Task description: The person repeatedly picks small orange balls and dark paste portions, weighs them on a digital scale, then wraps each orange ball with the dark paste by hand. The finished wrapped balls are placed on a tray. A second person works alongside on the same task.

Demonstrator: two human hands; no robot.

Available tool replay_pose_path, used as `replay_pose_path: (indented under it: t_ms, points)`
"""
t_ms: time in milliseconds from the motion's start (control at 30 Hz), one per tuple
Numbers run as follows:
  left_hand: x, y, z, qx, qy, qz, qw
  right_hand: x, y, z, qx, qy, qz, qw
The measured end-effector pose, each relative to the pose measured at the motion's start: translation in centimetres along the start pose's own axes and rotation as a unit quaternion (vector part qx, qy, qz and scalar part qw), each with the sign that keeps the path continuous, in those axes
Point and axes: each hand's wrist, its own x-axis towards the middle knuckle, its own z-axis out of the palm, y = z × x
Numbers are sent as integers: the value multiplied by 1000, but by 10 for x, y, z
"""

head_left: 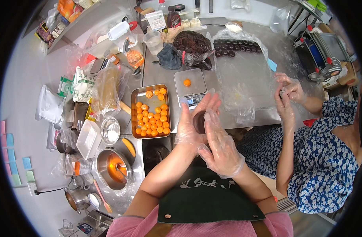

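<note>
A flattened round of dark brown dough (199, 122) rests on the palm of my left hand (185, 128), which is tilted up in a clear plastic glove. My right hand (225, 152), gloved too, presses flat against the dough's right side with its fingers stretched out. Just beyond my hands, a kitchen scale (181, 76) carries one orange ball that looks like a salted egg yolk (187, 82). To the left, a metal tray (133, 103) holds several more such yolks.
Rows of small dark balls (240, 46) sit on a plastic-covered board (244, 79), near a large dark mass (192, 42) in plastic. At right, a co-worker's gloved hands (286, 94) work close by. A steel bowl (102, 168) of orange liquid and a plastic tub (89, 139) stand left.
</note>
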Motion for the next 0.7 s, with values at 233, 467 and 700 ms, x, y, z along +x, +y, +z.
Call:
replay_pose_path:
  t_ms: [233,467,700]
  points:
    - [5,-4,4,2,0,-1,1000,-2,8,3,3,-30,17,999]
    - [11,-8,-6,-73,-18,-31,997,1,3,2,-22,-51,8,998]
    - [5,-8,-20,-82,-21,-45,995,-10,8,7,6,-32,-5,999]
